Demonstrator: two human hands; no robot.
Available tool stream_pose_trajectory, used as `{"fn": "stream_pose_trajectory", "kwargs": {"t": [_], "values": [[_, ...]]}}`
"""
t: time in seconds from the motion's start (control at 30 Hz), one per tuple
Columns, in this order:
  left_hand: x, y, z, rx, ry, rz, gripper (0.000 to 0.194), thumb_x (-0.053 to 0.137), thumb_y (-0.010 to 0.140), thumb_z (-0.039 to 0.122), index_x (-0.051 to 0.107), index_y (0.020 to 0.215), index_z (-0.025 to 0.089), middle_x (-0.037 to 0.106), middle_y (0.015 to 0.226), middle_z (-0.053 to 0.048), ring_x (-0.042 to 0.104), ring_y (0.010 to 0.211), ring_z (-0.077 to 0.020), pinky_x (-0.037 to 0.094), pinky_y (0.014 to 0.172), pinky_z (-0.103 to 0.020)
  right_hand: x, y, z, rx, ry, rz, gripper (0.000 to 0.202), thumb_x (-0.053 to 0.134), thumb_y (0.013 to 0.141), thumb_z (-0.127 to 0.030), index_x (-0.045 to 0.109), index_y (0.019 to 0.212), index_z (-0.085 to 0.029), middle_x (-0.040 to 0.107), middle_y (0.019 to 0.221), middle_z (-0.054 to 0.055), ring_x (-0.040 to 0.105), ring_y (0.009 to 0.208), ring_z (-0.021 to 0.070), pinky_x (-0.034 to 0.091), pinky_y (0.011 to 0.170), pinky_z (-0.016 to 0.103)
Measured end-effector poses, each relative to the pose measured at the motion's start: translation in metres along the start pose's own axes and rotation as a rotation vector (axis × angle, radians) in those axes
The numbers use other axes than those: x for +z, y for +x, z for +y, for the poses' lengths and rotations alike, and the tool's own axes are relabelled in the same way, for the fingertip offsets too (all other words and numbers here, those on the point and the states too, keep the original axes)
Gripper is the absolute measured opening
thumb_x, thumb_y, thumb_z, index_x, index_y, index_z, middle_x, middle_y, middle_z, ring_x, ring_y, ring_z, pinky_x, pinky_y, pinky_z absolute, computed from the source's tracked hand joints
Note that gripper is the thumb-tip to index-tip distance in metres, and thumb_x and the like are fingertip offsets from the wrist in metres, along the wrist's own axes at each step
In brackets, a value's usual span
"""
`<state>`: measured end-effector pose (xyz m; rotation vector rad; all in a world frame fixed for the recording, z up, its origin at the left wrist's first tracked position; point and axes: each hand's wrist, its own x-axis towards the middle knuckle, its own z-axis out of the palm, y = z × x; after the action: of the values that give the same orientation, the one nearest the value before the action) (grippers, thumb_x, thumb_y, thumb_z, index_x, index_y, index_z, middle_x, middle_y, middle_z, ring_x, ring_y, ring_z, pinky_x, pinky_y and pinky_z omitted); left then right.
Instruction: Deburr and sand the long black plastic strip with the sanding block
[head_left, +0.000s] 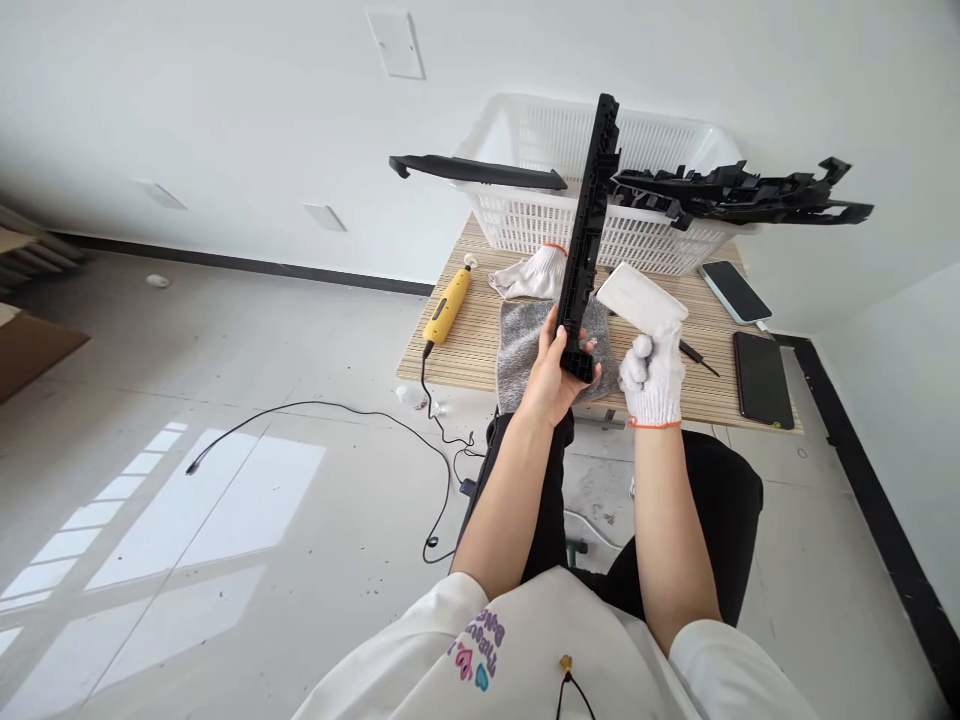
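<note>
My bare left hand [551, 378] is wrapped round the lower end of a long black plastic part [589, 235], which stands up at a slight tilt over the grey cloth [519, 345]. My right hand [654, 378] wears a white knitted glove with an orange cuff. Its fingers are curled just below a flat white object [642, 298]; the glove overlaps that object's lower corner, and I cannot tell whether the fingers grip it. Another white glove [534, 275] lies on the table left of the black part.
Behind, a white basket [517, 218] bears more black parts [720, 192] jutting over its rim. The wooden table [480, 355] also holds a yellow corded tool [448, 305], a screwdriver [697, 357] and two phones [736, 290] at the right. A cable trails across the floor.
</note>
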<state>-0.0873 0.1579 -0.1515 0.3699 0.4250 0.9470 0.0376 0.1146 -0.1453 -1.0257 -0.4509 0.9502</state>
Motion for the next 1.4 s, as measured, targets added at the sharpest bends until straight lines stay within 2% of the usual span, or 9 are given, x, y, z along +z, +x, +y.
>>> {"fn": "stream_pose_trajectory", "kwargs": {"t": [0.1, 0.2, 0.3, 0.43, 0.6, 0.8, 0.9, 1.2, 1.4], "values": [[0.005, -0.003, 0.002, 0.019, -0.012, 0.035, 0.063, 0.071, 0.075, 0.013, 0.050, 0.128, 0.040, 0.059, 0.099, 0.002, 0.062, 0.082, -0.0118, 0.052, 0.071, -0.026, 0.004, 0.001, -0.002, -0.090, 0.051, 0.010, 0.037, 0.069, 0.076, -0.058, 0.059, 0.089, -0.025, 0.067, 0.077, -0.005, 0.036, 0.034, 0.0027, 0.016, 0.028, 0.021], [0.007, -0.004, 0.001, 0.026, -0.003, 0.035, 0.071, 0.061, 0.065, -0.001, 0.050, 0.124, 0.036, 0.059, 0.099, 0.003, 0.061, 0.084, -0.0102, 0.050, 0.081, -0.028, 0.009, 0.003, -0.002, -0.044, 0.079, -0.022, 0.037, 0.068, 0.075, -0.056, 0.060, 0.094, -0.026, 0.065, 0.079, -0.004, 0.048, 0.044, 0.0052, 0.024, 0.031, 0.019], [0.003, -0.001, -0.003, 0.046, 0.012, 0.034, 0.063, 0.055, 0.061, -0.003, 0.055, 0.114, 0.030, 0.059, 0.095, 0.003, 0.060, 0.084, -0.0098, 0.049, 0.090, -0.032, 0.009, 0.003, 0.002, -0.057, 0.117, -0.034, 0.027, 0.073, 0.074, -0.042, 0.056, 0.087, -0.027, 0.049, 0.063, -0.009, 0.042, 0.044, 0.0046, 0.031, 0.037, 0.017], [-0.003, 0.008, -0.009, 0.079, 0.041, 0.025, 0.038, 0.055, 0.062, 0.000, 0.059, 0.092, 0.022, 0.059, 0.082, 0.003, 0.057, 0.080, -0.0116, 0.047, 0.093, -0.033, 0.007, 0.001, 0.010, -0.077, 0.068, -0.133, 0.034, 0.079, 0.067, -0.024, 0.058, 0.093, -0.027, 0.053, 0.073, -0.009, 0.041, 0.050, 0.0024, 0.033, 0.042, 0.015], [-0.003, 0.010, -0.011, 0.106, 0.032, 0.035, 0.027, 0.056, 0.064, -0.001, 0.059, 0.082, 0.019, 0.062, 0.079, 0.002, 0.059, 0.080, -0.0118, 0.045, 0.095, -0.032, 0.012, 0.008, 0.016, -0.048, 0.002, -0.011, 0.028, 0.080, 0.067, -0.033, 0.059, 0.081, -0.023, 0.055, 0.071, -0.008, 0.035, 0.046, 0.0023, 0.028, 0.038, 0.017], [-0.002, 0.008, -0.012, 0.128, 0.098, 0.004, 0.033, 0.060, 0.068, 0.001, 0.061, 0.093, 0.022, 0.066, 0.088, 0.001, 0.062, 0.099, -0.0147, 0.040, 0.103, -0.031, 0.034, 0.015, 0.027, -0.218, -0.350, 0.018, 0.026, 0.076, 0.071, -0.042, 0.070, 0.084, -0.019, 0.070, 0.079, 0.001, 0.063, 0.074, 0.0140, 0.054, 0.071, 0.028], [-0.003, 0.008, -0.012, 0.115, 0.104, -0.012, 0.035, 0.061, 0.069, 0.001, 0.060, 0.097, 0.022, 0.065, 0.086, 0.000, 0.062, 0.098, -0.0144, 0.039, 0.103, -0.031, 0.037, 0.020, 0.030, -0.197, -0.310, 0.051, 0.030, 0.072, 0.074, -0.047, 0.070, 0.086, -0.020, 0.067, 0.074, 0.000, 0.062, 0.068, 0.0138, 0.053, 0.066, 0.029], [-0.003, 0.009, -0.012, 0.157, 0.088, 0.069, 0.059, 0.060, 0.067, -0.001, 0.057, 0.118, 0.029, 0.068, 0.100, 0.000, 0.063, 0.101, -0.0152, 0.042, 0.100, -0.031, 0.032, 0.025, 0.026, -0.224, -0.472, -0.186, 0.026, 0.075, 0.072, -0.043, 0.075, 0.087, -0.021, 0.071, 0.094, 0.003, 0.064, 0.095, 0.0189, 0.053, 0.090, 0.034], [-0.002, 0.008, -0.011, 0.172, 0.087, 0.027, 0.057, 0.060, 0.069, -0.002, 0.059, 0.117, 0.028, 0.070, 0.097, 0.001, 0.064, 0.104, -0.0138, 0.042, 0.101, -0.028, 0.031, 0.029, 0.030, -0.309, -0.506, -0.148, 0.023, 0.071, 0.077, -0.044, 0.076, 0.090, -0.026, 0.068, 0.110, 0.004, 0.061, 0.110, 0.0214, 0.047, 0.103, 0.040]]}}
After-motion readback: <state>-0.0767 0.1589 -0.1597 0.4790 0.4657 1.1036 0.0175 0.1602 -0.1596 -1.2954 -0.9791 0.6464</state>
